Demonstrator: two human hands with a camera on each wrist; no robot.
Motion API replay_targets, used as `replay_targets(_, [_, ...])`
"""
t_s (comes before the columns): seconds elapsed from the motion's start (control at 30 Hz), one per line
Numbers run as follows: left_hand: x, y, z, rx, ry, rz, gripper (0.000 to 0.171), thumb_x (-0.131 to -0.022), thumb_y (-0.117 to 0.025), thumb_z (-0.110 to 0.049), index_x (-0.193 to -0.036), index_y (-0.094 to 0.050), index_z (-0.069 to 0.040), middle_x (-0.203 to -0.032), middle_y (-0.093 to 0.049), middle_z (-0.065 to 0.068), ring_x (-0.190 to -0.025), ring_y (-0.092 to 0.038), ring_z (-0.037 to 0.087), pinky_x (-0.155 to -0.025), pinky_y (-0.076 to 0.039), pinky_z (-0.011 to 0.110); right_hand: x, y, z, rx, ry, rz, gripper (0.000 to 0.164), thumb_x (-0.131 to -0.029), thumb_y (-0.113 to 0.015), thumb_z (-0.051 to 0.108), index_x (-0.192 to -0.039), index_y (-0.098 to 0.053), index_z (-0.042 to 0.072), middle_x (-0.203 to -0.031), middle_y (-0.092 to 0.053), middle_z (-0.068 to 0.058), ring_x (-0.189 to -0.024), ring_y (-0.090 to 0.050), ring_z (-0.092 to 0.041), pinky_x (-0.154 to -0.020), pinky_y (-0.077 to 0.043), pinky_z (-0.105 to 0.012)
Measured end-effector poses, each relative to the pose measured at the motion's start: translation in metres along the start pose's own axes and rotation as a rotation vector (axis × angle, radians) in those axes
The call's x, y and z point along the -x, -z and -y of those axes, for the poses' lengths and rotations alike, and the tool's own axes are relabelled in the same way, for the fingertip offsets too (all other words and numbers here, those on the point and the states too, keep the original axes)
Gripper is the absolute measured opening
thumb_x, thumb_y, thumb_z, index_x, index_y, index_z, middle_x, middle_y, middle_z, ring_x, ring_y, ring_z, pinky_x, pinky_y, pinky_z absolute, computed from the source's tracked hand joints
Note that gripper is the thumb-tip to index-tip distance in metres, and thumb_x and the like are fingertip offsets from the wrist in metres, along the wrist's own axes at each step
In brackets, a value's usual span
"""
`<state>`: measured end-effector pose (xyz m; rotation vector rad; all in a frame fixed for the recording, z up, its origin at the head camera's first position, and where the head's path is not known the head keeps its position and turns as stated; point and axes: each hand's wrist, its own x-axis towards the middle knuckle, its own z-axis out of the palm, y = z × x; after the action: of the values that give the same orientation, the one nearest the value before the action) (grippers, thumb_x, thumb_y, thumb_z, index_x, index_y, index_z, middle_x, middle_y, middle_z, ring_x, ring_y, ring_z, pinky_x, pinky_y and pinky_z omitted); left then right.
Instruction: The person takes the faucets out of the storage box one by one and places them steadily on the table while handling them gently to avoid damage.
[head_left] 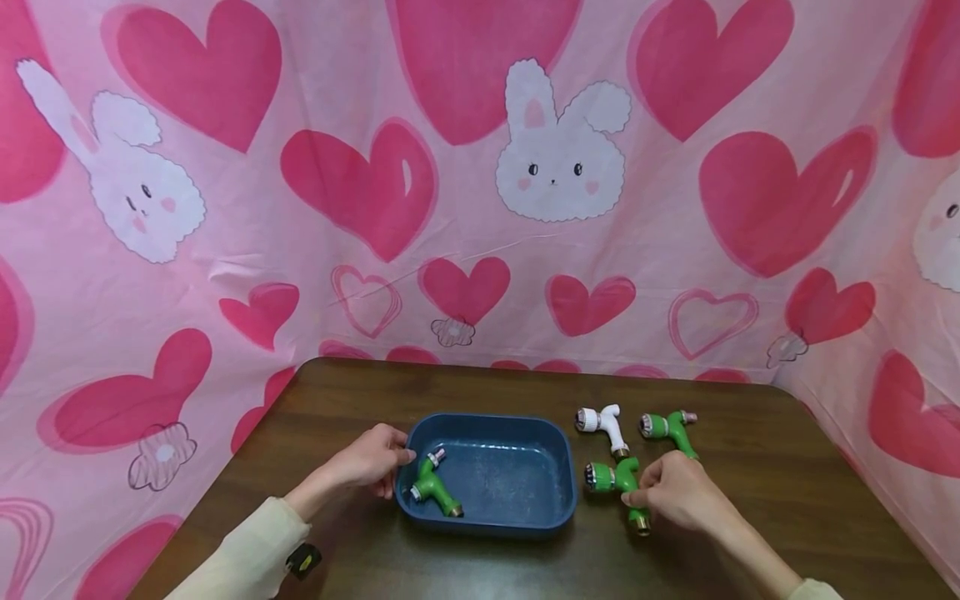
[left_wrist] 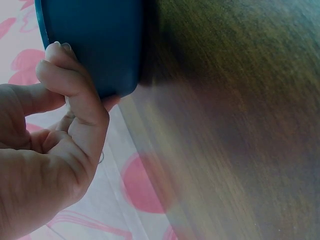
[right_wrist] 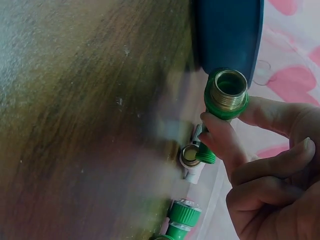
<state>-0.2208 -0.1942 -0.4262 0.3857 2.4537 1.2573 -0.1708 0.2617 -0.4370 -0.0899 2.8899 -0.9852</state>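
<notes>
Three taps are to the right of the blue tray (head_left: pixel 491 525) in the head view: a white tap (head_left: pixel 609 425), a far green tap (head_left: pixel 675 427) and, closest to the person, the near green tap (head_left: pixel 624 475), pinched by the right hand (head_left: pixel 681 490). A fourth, the tray's green tap (head_left: pixel 430 486), lies inside at the left end; the left hand (head_left: pixel 372 458) grips the rim there.

From the left wrist, curled fingers hold the tray's edge — it looks stiff and probably light, so a rim hold should steady it.

From the right wrist, thumb and finger clasp the near green tap just behind its brass threaded end (right_wrist: pixel 229 103). It seems rigid, modest in weight, hardly fragile. Its smooth body could twist — the slim stem by the collar suits a pinch, though the bulky knob (head_left: pixel 600 477) may tip it. Whether it clears the table (head_left: pixel 480 575) I cannot tell.
</notes>
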Motion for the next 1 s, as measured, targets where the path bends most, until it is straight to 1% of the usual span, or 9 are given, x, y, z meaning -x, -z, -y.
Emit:
replay_targets(0.07, [0.0004,0.0001,-0.0001,0.003,0.004,0.001,0.023,-0.106,-0.061,-0.006,-0.121,-0.066,0.010,-0.057,-0.061,0.010,-0.042,-0.057,0.012,-0.044,-0.052,0.024,-0.0002,-0.0011,-0.0009,-0.002,0.008,0.008,0.037,-0.081,-0.089,0.026,-0.058,-0.063,0.014,-0.049,-0.047,0.009,-0.053,-0.045,-0.010,-0.049,-0.034,-0.025])
replay_targets(0.2, [0.0015,-0.0004,-0.0006,0.001,0.005,0.005,0.023,-0.105,-0.061,-0.006,-0.121,-0.066,0.010,-0.057,-0.061,0.010,-0.042,-0.057,0.012,-0.044,-0.052,0.024,-0.0006,-0.0032,-0.0033,-0.014,0.009,0.032,0.036,-0.082,-0.089,0.026,-0.058,-0.064,0.013,-0.049,-0.051,0.007,-0.053,-0.048,-0.010,-0.049,-0.034,-0.025])
replay_targets(0.3, [0.0017,-0.0004,-0.0008,-0.003,-0.001,0.007,0.021,-0.105,-0.062,-0.006,-0.118,-0.067,0.009,-0.058,-0.061,0.010,-0.042,-0.058,0.012,-0.044,-0.052,0.025,-0.0013,-0.0039,-0.0049,-0.015,0.004,0.038,0.035,-0.082,-0.088,0.026,-0.058,-0.066,0.013,-0.049,-0.054,0.006,-0.054,-0.050,-0.011,-0.049,-0.035,-0.026])
replay_targets(0.53, [-0.0001,0.0009,0.0003,-0.006,-0.018,0.005,0.015,-0.105,-0.062,-0.006,-0.110,-0.068,0.007,-0.058,-0.061,0.009,-0.043,-0.058,0.013,-0.045,-0.054,0.027,-0.0040,-0.0036,-0.0064,0.002,0.011,0.010,0.036,-0.080,-0.089,0.026,-0.057,-0.064,0.013,-0.049,-0.051,0.008,-0.054,-0.049,-0.011,-0.049,-0.036,-0.026])
replay_targets(0.7, [-0.0006,0.0006,0.0006,-0.005,-0.013,0.004,0.018,-0.105,-0.061,-0.006,-0.114,-0.067,0.008,-0.057,-0.061,0.009,-0.042,-0.057,0.012,-0.044,-0.054,0.027,-0.0046,-0.0035,-0.0057,0.006,0.021,0.015,0.035,-0.079,-0.089,0.025,-0.057,-0.064,0.014,-0.050,-0.050,0.010,-0.054,-0.047,-0.010,-0.049,-0.035,-0.025])
replay_targets(0.83, [-0.0002,0.0002,-0.0005,-0.006,-0.007,0.004,0.020,-0.105,-0.061,-0.006,-0.118,-0.066,0.009,-0.057,-0.061,0.008,-0.042,-0.057,0.012,-0.044,-0.053,0.027,-0.0050,-0.0034,-0.0065,0.010,0.028,0.032,0.036,-0.080,-0.089,0.025,-0.056,-0.063,0.014,-0.050,-0.049,0.011,-0.054,-0.045,-0.008,-0.049,-0.033,-0.023])
replay_targets(0.9, [0.0001,0.0001,-0.0013,-0.007,-0.003,0.004,0.020,-0.106,-0.061,-0.005,-0.118,-0.066,0.010,-0.057,-0.061,0.008,-0.042,-0.057,0.012,-0.044,-0.053,0.027,-0.0056,-0.0034,-0.0074,0.007,0.024,0.035,0.036,-0.081,-0.088,0.025,-0.057,-0.064,0.014,-0.050,-0.051,0.010,-0.054,-0.046,-0.009,-0.049,-0.032,-0.023])
replay_targets(1.0, [0.0004,0.0004,-0.0024,-0.005,0.000,0.006,0.020,-0.106,-0.061,-0.005,-0.118,-0.066,0.010,-0.057,-0.061,0.009,-0.042,-0.057,0.012,-0.044,-0.053,0.027,-0.0065,-0.0032,-0.0087,0.007,0.017,0.033,0.034,-0.081,-0.089,0.025,-0.058,-0.066,0.014,-0.051,-0.055,0.008,-0.055,-0.050,-0.010,-0.050,-0.035,-0.025])
